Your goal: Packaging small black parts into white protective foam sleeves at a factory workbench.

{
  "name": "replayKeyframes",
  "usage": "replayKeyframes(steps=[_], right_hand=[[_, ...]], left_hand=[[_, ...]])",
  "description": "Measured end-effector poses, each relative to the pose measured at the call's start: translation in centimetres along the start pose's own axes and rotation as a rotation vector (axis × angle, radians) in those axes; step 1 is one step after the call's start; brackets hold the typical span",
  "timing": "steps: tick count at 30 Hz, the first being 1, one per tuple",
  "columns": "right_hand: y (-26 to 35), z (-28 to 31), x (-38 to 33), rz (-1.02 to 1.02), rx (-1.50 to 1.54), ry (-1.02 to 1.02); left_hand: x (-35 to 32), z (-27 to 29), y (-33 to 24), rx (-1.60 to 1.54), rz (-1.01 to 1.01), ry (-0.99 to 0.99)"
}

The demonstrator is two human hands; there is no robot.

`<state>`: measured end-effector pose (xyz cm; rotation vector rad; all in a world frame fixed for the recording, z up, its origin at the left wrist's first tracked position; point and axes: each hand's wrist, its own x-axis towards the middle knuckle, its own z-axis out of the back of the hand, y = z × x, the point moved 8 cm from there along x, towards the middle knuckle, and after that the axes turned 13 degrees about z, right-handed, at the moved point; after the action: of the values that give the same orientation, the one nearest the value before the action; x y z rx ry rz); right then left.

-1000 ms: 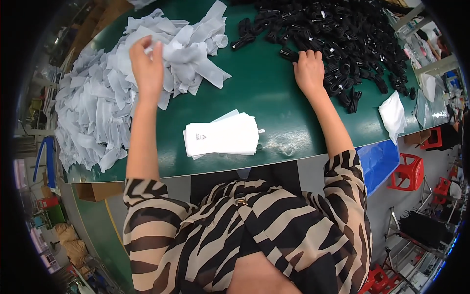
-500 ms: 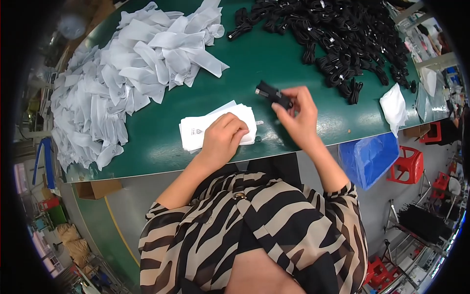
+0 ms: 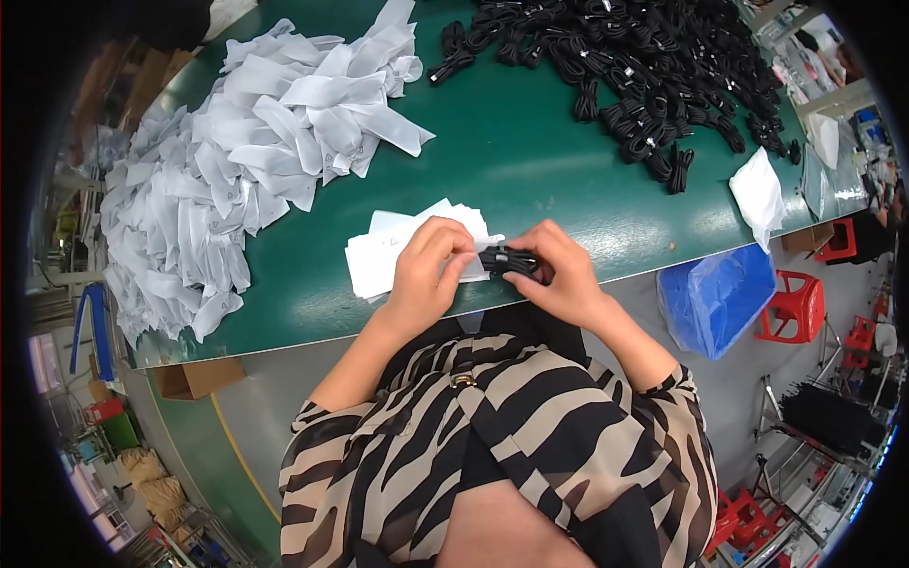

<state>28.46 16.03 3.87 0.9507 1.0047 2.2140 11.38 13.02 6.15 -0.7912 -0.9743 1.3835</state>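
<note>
Black and coiled, a small cable bundle sits between both hands at the near edge of the green bench, just above the person's striped blouse. Both forearms rise from the lower edge and bend inward, so the hands meet in front of the chest. The right hand curls around the bundle's right end, fingers closed on it. The left hand has its fingers pressed together, pinching a white flat bag at the bundle's left end. Beneath the left hand lies a stack of white bags. A heap of white bags lies far left; a pile of black cable bundles lies far right.
</note>
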Motion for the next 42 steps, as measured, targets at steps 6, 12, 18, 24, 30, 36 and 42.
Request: replayKeyframes(steps=[6,12,18,24,30,36,42], right_hand=[[-3.5,-3.0,-0.6,-0.594,0.707,-0.012],[0.4,-0.6,6.3,0.194,0.677,-0.185],[-6.1,1.2,18.7,0.363,-0.372,-0.278],[-13.5,-0.5,23.4,-0.012,-0.65,-0.105],[-13.0,1.5,17.9,0.01,-0.422,-0.153],[-9.6,-0.2,7.5,-0.485,0.859,-0.245],[-4.5,0.8,1.5,-0.382,0.577,-0.206]], left_hand=[[0.2,0.1,-2.7,0.22,-0.245,0.006],[2.8,4.7,-1.0,-0.157,0.003,-0.052],[10.1,15.5,2.1,-0.797,0.102,-0.128],[8.9,14.4,-0.4,0.026,-0.01,-0.493],[0.2,0.8,0.2,0.291,-0.087,0.075],[-0.4,-1.2,0.0,0.439,-0.144,-0.004],[-0.8,-1.0,0.2,0.456,-0.139,-0.121]])
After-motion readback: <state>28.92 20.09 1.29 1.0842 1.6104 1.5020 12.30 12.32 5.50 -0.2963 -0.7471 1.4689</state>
